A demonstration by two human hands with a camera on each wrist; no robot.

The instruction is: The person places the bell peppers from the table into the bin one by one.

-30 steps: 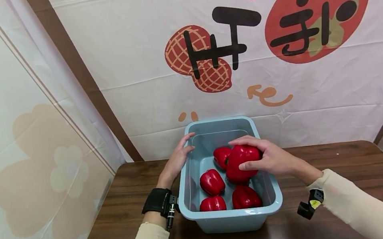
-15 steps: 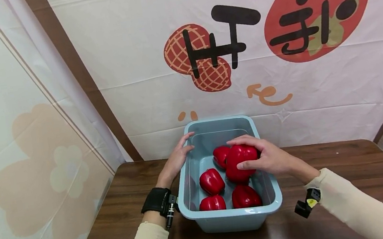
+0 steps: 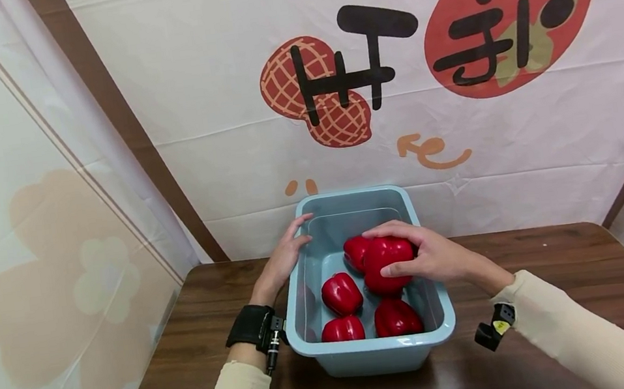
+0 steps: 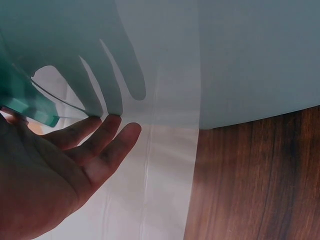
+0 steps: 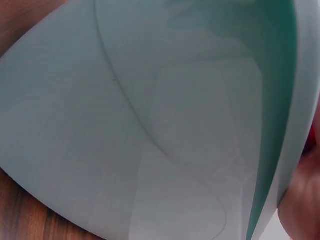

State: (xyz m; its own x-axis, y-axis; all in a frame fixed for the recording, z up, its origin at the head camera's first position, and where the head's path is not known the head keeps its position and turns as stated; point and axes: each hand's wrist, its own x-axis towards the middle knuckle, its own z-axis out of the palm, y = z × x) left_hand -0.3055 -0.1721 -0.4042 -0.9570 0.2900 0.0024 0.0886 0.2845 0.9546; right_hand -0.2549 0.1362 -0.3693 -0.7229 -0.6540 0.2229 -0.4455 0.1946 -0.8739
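A light blue plastic basin (image 3: 375, 345) stands on the table with several red bell peppers inside. My right hand (image 3: 432, 256) reaches over the basin's right rim and grips one large red bell pepper (image 3: 388, 266), thumb on its near side and fingers over its top. Behind it lies a partly hidden pepper (image 3: 355, 251). Nearer me are a pepper at the left (image 3: 341, 294), a front-left pepper (image 3: 342, 330) and a front-right pepper (image 3: 397, 318). At the left rim my left hand (image 3: 282, 263) holds the basin, and several fingertips (image 4: 132, 129) touch its outer wall.
The brown wooden table (image 3: 544, 295) extends on both sides of the basin. Close behind it hangs a printed white cloth (image 3: 237, 165), and another cloth (image 3: 60, 306) closes off the left side. A strapped camera (image 3: 491, 332) hangs at my right wrist.
The gripped bell pepper and my right hand have moved slightly left within the basin. My left hand stays at the rim. The head view has shifted a little.
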